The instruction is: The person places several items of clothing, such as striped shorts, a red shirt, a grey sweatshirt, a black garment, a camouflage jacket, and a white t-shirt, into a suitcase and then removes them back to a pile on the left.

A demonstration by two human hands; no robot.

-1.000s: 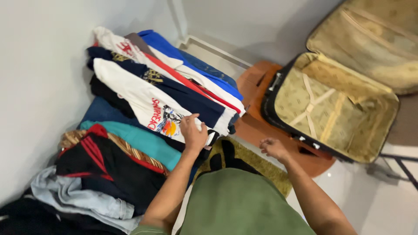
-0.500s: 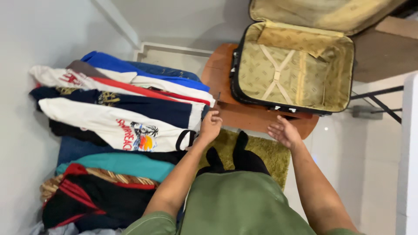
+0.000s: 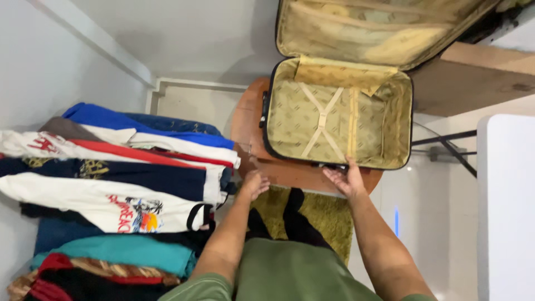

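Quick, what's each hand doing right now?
Left hand: loosely curled, holding nothing, near the clothes.
Right hand: open, touching the suitcase edge.

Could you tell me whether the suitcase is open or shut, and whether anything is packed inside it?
Open and empty: the suitcase has its lid raised, showing bare tan lining and crossed straps.

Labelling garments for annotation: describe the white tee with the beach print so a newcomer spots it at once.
Start at the open suitcase with tan lining on the round wooden table, then look left to the row of folded clothes along the wall. The white tee lies just below a navy garment and above a teal one. Only it carries a colourful sunset-and-palm print with red lettering.
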